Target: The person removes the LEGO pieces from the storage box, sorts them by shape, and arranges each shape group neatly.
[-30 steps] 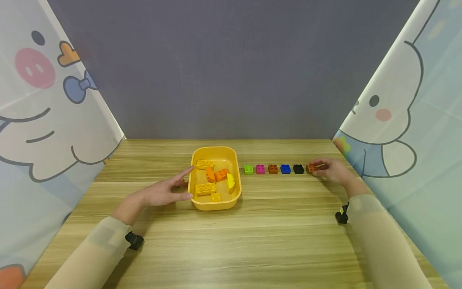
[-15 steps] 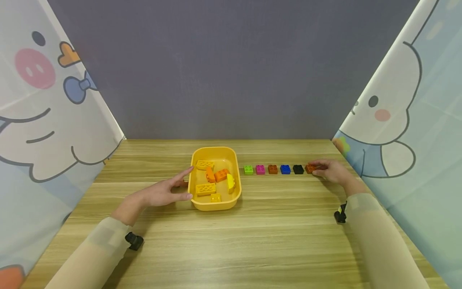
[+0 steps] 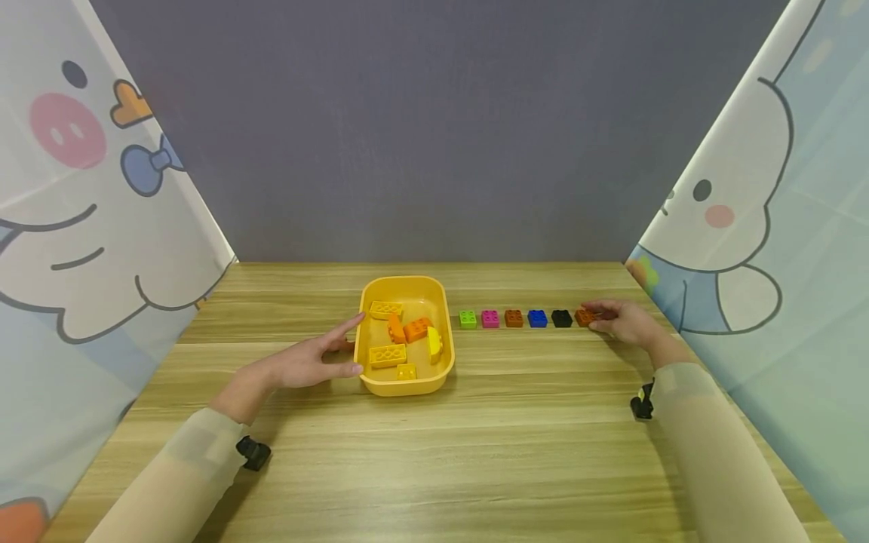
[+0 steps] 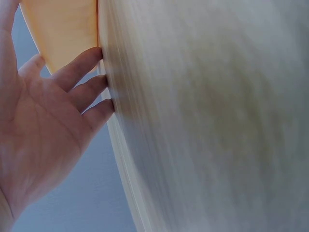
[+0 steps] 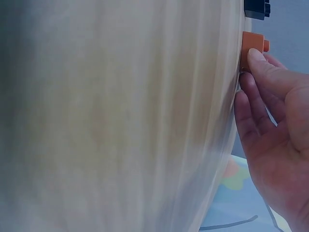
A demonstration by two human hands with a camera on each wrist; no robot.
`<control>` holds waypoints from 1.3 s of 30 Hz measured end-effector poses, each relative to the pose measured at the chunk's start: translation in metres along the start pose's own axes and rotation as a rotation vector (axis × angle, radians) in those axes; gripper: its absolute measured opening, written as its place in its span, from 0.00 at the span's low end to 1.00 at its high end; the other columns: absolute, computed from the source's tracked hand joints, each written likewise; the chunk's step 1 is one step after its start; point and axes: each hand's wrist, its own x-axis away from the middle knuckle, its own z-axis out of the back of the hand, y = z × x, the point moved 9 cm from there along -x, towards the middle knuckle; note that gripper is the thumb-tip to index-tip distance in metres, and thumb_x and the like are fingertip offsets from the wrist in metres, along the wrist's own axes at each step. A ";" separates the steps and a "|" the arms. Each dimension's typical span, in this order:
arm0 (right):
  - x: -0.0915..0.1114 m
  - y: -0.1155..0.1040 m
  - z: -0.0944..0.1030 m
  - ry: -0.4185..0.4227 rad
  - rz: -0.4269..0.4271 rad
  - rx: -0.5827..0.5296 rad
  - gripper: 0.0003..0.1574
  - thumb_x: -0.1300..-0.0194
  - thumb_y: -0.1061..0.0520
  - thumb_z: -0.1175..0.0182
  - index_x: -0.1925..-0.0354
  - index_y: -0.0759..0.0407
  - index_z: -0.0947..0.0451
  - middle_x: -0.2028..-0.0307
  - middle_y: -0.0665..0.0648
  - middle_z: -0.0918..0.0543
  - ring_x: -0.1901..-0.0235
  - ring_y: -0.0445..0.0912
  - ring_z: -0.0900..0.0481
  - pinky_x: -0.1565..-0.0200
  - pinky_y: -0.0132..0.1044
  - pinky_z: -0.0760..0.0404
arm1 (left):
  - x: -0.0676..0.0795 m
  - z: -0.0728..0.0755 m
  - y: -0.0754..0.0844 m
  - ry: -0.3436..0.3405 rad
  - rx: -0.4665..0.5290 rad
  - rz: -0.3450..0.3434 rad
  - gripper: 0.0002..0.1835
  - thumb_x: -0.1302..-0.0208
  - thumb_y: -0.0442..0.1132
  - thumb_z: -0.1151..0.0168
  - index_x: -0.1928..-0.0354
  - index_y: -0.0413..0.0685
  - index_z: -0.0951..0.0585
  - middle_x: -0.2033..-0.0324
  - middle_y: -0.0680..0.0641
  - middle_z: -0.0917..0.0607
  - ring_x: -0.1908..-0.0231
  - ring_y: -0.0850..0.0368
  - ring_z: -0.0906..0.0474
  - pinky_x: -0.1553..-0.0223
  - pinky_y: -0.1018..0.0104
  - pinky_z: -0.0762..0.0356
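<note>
At the right end of a row of toy building bricks, my right hand [image 3: 627,323] pinches a reddish-brown brick [image 3: 584,317] between thumb and fingers. That brick [image 5: 252,43] stands on the table in the right wrist view, studs facing up, its side partly covered by the thumb. My left hand [image 3: 305,362] is spread at the left side of a yellow tray [image 3: 407,388], with fingertip and thumb right at its rim. In the left wrist view, the other fingers [image 4: 91,92] of this hand reach down to the tabletop beside the tray.
Left of the held brick run a black brick [image 3: 561,318], a blue brick [image 3: 537,318], a brown brick [image 3: 514,318], a pink brick [image 3: 490,319] and a green brick [image 3: 468,319]. Inside the tray lie several yellow and orange bricks. A grey panel [image 3: 434,136] rises behind the table.
The reddish-brown brick has shifted very slightly left toward the black one, with the right hand on it. The left hand and the tray stay in place.
</note>
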 end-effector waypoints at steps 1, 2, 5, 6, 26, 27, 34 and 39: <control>0.001 0.000 0.000 -0.002 0.001 -0.005 0.32 0.19 0.59 0.35 0.25 0.72 0.27 0.32 0.79 0.21 0.37 0.73 0.17 0.38 0.57 0.14 | 0.000 0.000 0.000 -0.001 0.001 0.001 0.55 0.26 0.68 0.33 0.10 0.77 0.58 0.18 0.33 0.31 0.18 0.27 0.37 0.23 0.18 0.44; 0.001 -0.001 0.000 -0.004 0.001 -0.010 0.32 0.19 0.59 0.35 0.25 0.72 0.28 0.30 0.79 0.22 0.36 0.74 0.18 0.37 0.59 0.14 | 0.000 0.000 0.000 -0.001 0.002 0.002 0.55 0.26 0.68 0.34 0.10 0.77 0.58 0.18 0.33 0.31 0.18 0.27 0.38 0.23 0.18 0.45; 0.003 -0.001 0.001 -0.006 0.000 -0.026 0.33 0.19 0.59 0.36 0.24 0.71 0.29 0.28 0.79 0.25 0.34 0.75 0.20 0.35 0.65 0.17 | 0.001 0.000 0.001 -0.001 0.001 0.003 0.55 0.26 0.68 0.34 0.10 0.77 0.58 0.18 0.34 0.31 0.18 0.27 0.38 0.23 0.18 0.45; 0.003 -0.001 0.002 -0.007 0.001 -0.029 0.33 0.19 0.59 0.36 0.24 0.71 0.29 0.27 0.79 0.25 0.33 0.75 0.20 0.35 0.65 0.17 | 0.001 0.000 0.001 -0.001 0.000 0.001 0.55 0.26 0.68 0.34 0.10 0.76 0.58 0.18 0.33 0.31 0.18 0.27 0.38 0.23 0.18 0.44; 0.008 -0.047 0.013 0.107 0.050 -0.115 0.30 0.18 0.56 0.36 0.24 0.62 0.25 0.31 0.73 0.20 0.39 0.68 0.15 0.48 0.51 0.08 | 0.002 0.000 0.004 -0.005 0.016 -0.007 0.55 0.26 0.67 0.34 0.10 0.75 0.58 0.18 0.32 0.32 0.18 0.27 0.38 0.23 0.18 0.45; 0.007 -0.054 0.010 0.105 0.059 -0.128 0.30 0.18 0.57 0.36 0.24 0.62 0.24 0.32 0.73 0.19 0.40 0.67 0.14 0.49 0.50 0.08 | 0.003 0.000 0.004 -0.006 0.018 -0.008 0.55 0.25 0.67 0.34 0.10 0.75 0.58 0.18 0.32 0.32 0.18 0.26 0.38 0.23 0.17 0.45; -0.001 -0.101 -0.012 0.056 0.139 -0.186 0.26 0.18 0.57 0.35 0.28 0.60 0.20 0.33 0.70 0.18 0.43 0.61 0.13 0.52 0.40 0.10 | 0.002 0.000 0.003 -0.004 0.018 -0.008 0.55 0.25 0.67 0.34 0.10 0.76 0.58 0.18 0.32 0.33 0.18 0.27 0.38 0.23 0.17 0.45; -0.010 -0.133 -0.031 0.009 0.196 -0.208 0.23 0.19 0.56 0.34 0.31 0.59 0.18 0.37 0.70 0.15 0.48 0.55 0.12 0.52 0.39 0.11 | 0.002 0.000 0.002 -0.004 0.024 -0.003 0.55 0.26 0.67 0.33 0.10 0.78 0.58 0.18 0.32 0.33 0.18 0.27 0.39 0.23 0.17 0.46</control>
